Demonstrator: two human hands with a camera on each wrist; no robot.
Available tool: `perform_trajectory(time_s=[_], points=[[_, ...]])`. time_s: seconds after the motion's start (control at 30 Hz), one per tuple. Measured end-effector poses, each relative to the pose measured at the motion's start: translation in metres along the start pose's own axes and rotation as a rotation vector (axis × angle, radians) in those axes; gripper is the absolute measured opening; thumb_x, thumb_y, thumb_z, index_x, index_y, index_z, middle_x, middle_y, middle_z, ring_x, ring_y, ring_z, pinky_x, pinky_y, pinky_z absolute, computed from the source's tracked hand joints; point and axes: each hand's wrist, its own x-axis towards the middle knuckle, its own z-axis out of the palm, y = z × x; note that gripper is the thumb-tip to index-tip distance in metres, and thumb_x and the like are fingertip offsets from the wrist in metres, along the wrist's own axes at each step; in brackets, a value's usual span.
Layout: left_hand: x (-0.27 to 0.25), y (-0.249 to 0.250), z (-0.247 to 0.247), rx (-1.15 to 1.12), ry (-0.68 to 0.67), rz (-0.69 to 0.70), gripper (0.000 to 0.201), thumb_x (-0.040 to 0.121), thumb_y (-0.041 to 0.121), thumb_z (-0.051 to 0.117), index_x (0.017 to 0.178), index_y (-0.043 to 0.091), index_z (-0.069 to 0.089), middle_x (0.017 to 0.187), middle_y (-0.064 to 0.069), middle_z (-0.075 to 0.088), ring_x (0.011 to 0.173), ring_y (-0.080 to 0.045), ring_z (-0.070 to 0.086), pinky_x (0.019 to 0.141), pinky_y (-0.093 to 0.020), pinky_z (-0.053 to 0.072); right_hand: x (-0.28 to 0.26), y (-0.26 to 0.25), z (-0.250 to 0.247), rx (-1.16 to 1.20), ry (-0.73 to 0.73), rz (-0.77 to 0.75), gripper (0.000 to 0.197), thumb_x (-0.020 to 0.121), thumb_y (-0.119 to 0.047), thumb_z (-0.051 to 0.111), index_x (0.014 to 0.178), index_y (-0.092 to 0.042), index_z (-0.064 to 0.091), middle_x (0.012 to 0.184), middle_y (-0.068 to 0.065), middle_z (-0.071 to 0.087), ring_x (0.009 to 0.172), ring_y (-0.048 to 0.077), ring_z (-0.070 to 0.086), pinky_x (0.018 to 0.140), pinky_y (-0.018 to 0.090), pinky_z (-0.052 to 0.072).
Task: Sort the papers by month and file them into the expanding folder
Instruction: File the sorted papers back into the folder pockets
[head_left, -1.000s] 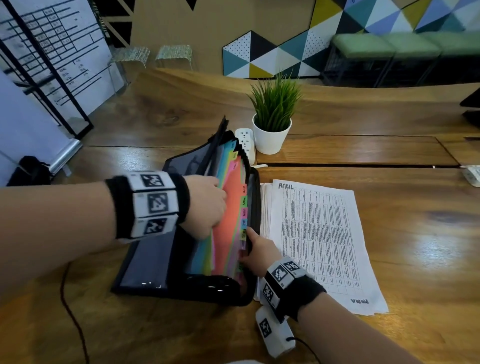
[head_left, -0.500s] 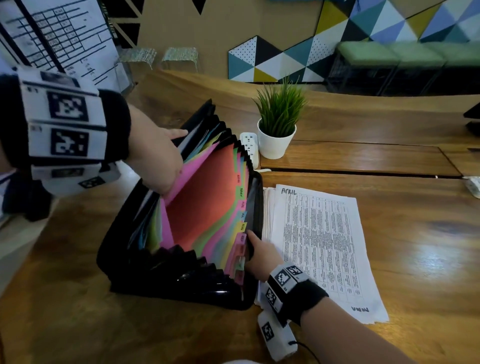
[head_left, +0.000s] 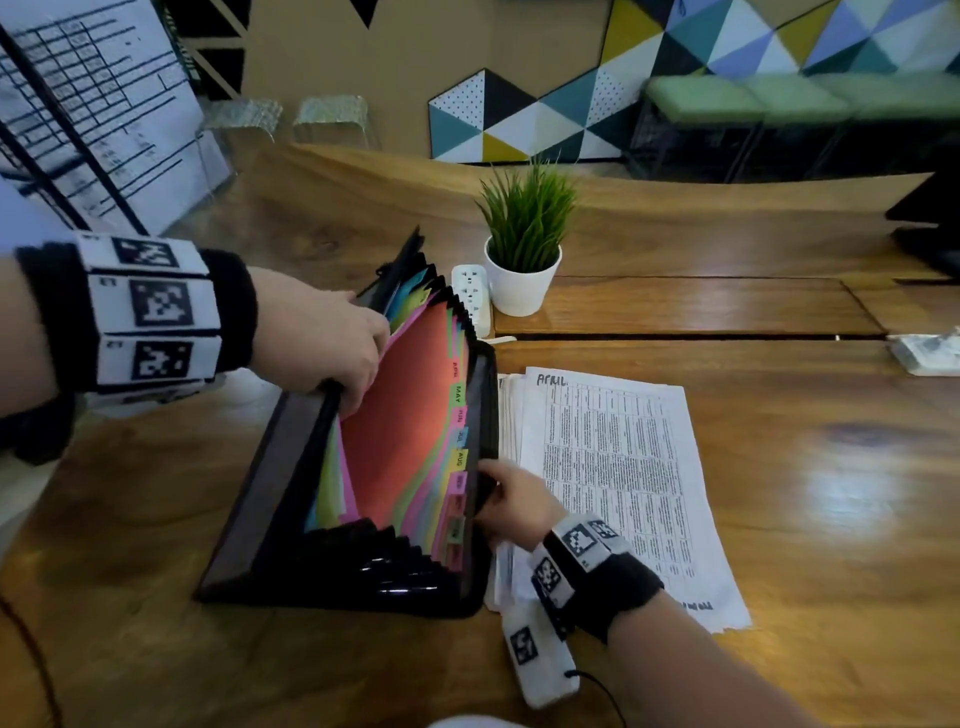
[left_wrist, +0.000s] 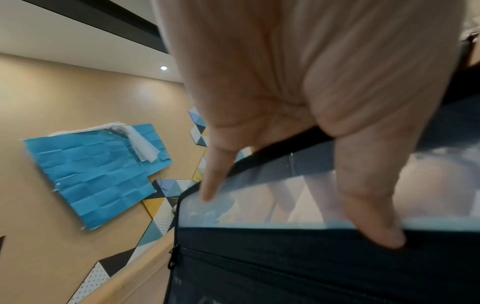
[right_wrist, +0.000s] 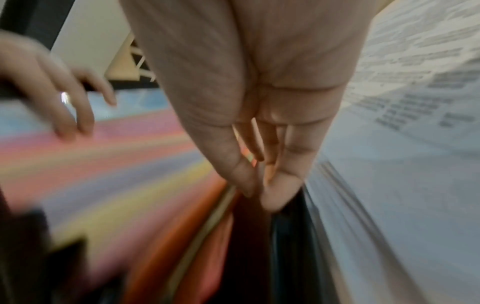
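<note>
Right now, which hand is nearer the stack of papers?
Right. The right hand grips the folder edge beside the papers; the left hand holds the folder's far cover.

A wooden counter (head_left: 727, 519) carries a white pot holding a green grass-like plant (head_left: 524, 244). A white power strip (head_left: 470, 291) lies just beside the pot, on its left. A white item (head_left: 924, 353), too blurred to identify, sits at the counter's right edge. Behind are green stools (head_left: 753, 98), geometric wall panels (head_left: 545, 119) and a whiteboard with a printed grid (head_left: 88, 104). A blue sheet (left_wrist: 96, 176) hangs on the wall.
</note>
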Motion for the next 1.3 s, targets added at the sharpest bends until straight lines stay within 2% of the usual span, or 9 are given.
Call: perform_trajectory(time_s=[0.1, 0.17, 0.27, 0.37, 0.6, 0.7, 0.87, 1.1, 1.3], points=[[0.019, 0.0, 0.031, -0.163, 0.42, 0.167, 0.019, 0.089, 0.031, 0.057, 0.099, 0.04, 0.069, 0.101, 0.025, 0.064, 0.107, -0.002, 0.034, 0.096, -0.018, 0.026, -0.011, 0.017, -0.051, 0.034, 0.204, 0.189, 0.052, 0.086, -0.021, 0.063, 0.134, -0.014, 0.044, 0.114, 0.007, 0.059, 0.08, 0.015, 0.059, 0.069, 0.024, 0.052], [0.026, 0.002, 0.046, -0.217, 0.689, 0.214, 0.016, 0.076, 0.027, 0.069, 0.086, 0.04, 0.069, 0.087, 0.024, 0.065, 0.095, -0.003, 0.038, 0.086, -0.017, 0.03, -0.019, 0.04, -0.083, -0.201, 0.36, 0.428, 0.073, 0.08, -0.042, 0.068, 0.137, -0.01, 0.036, 0.132, 0.012, 0.047, 0.102, 0.021, 0.054, 0.084, 0.031, 0.051], [0.029, 0.009, 0.052, -0.315, 0.811, 0.208, 0.018, 0.076, 0.025, 0.059, 0.084, 0.039, 0.067, 0.086, 0.025, 0.063, 0.092, -0.002, 0.038, 0.083, -0.02, 0.033, -0.03, 0.076, -0.103, -0.402, 0.312, 0.748, 0.114, 0.065, -0.063, 0.071, 0.145, -0.004, 0.013, 0.143, 0.018, 0.033, 0.129, 0.032, 0.036, 0.104, 0.044, 0.036], [0.034, 0.015, 0.057, -0.396, 0.883, 0.181, 0.024, 0.076, 0.022, 0.05, 0.084, 0.036, 0.068, 0.087, 0.024, 0.064, 0.093, -0.003, 0.039, 0.09, -0.012, 0.028, -0.031, 0.1, -0.102, -0.332, 0.249, 0.781, 0.115, 0.063, -0.063, 0.072, 0.142, 0.0, 0.017, 0.137, 0.018, 0.04, 0.125, 0.032, 0.043, 0.103, 0.043, 0.04], [0.036, 0.024, 0.063, -0.439, 0.893, 0.114, 0.026, 0.075, 0.014, 0.061, 0.085, 0.036, 0.069, 0.089, 0.025, 0.064, 0.097, -0.004, 0.037, 0.083, -0.017, 0.035, -0.034, 0.106, -0.103, -0.074, 0.572, 0.58, 0.06, 0.077, -0.013, 0.074, 0.121, 0.001, 0.036, 0.121, 0.022, 0.047, 0.105, 0.038, 0.052, 0.089, 0.043, 0.045], [0.034, 0.024, 0.064, -0.463, 0.882, 0.098, 0.029, 0.072, 0.012, 0.068, 0.086, 0.037, 0.069, 0.09, 0.026, 0.063, 0.098, -0.002, 0.036, 0.081, -0.017, 0.036, -0.038, 0.119, -0.115, -0.059, 0.583, 0.545, 0.031, 0.086, -0.011, 0.06, 0.115, -0.002, 0.051, 0.095, 0.015, 0.059, 0.079, 0.027, 0.053, 0.069, 0.03, 0.044], [0.034, 0.026, 0.062, -0.442, 0.874, 0.072, 0.029, 0.07, 0.014, 0.065, 0.087, 0.038, 0.07, 0.089, 0.026, 0.064, 0.1, -0.003, 0.037, 0.085, -0.009, 0.03, -0.05, 0.136, -0.128, -0.051, 0.597, 0.403, 0.008, 0.089, -0.01, 0.054, 0.095, -0.012, 0.059, 0.09, 0.012, 0.065, 0.075, 0.025, 0.055, 0.066, 0.027, 0.041], [0.042, 0.027, 0.064, -0.489, 0.869, 0.077, 0.039, 0.064, 0.006, 0.077, 0.085, 0.037, 0.07, 0.09, 0.023, 0.063, 0.104, 0.011, 0.03, 0.084, -0.008, 0.033, -0.06, 0.152, -0.132, 0.185, 0.499, 0.428, 0.02, 0.083, -0.027, 0.068, 0.087, -0.012, 0.055, 0.084, 0.003, 0.062, 0.078, 0.022, 0.059, 0.066, 0.03, 0.046], [0.044, 0.027, 0.063, -0.482, 0.876, 0.057, 0.029, 0.068, 0.015, 0.067, 0.085, 0.038, 0.07, 0.09, 0.024, 0.063, 0.116, 0.018, 0.023, 0.086, -0.008, 0.031, -0.07, 0.155, -0.138, 0.303, 0.397, 0.425, 0.013, 0.081, -0.005, 0.067, 0.087, -0.009, 0.056, 0.084, 0.01, 0.064, 0.076, 0.024, 0.062, 0.057, 0.029, 0.045]])
